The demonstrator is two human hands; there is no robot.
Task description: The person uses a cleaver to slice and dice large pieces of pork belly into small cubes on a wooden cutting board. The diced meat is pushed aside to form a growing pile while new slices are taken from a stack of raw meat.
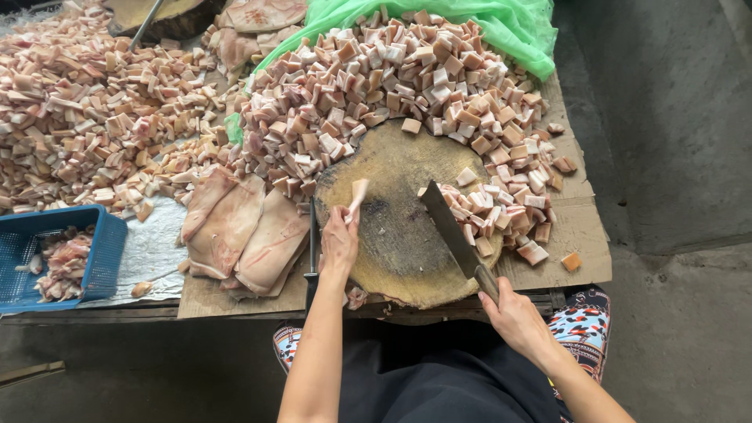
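The left hand (pixel 338 243) is closed around a long thin strip of meat (pixel 358 193), pinching it so the strip stands up over the round wooden chopping block (pixel 392 235). The strip is pale pink and cream, with a lighter skin side, and it sits at about 9 o'clock on the block. The right hand (pixel 517 317) is wrapped tight around the handle of a big cleaver (pixel 450 227). The cleaver's dark blade lies across the block at about 3 o'clock, with its tip pointing up toward 11 o'clock. Just beside the blade, at 3 o'clock, is a small heap of cut cubes (pixel 501 211), pink with tan tops. A much bigger pile of cubes (pixel 392 86) fills the table (pixel 583 227) from 10 o'clock round to 2 o'clock of the block, and part of it rests on a green plastic bag (pixel 517 27). At 9 o'clock from the block lie some flat, wide slabs of pork skin (pixel 243 231), pale and smooth, stacked on each other. Farther out at 9 o'clock is a blue basket (pixel 106 251) with meat scraps inside. A thin dark knife (pixel 312 235) lies between the slabs and the block, near the left hand.
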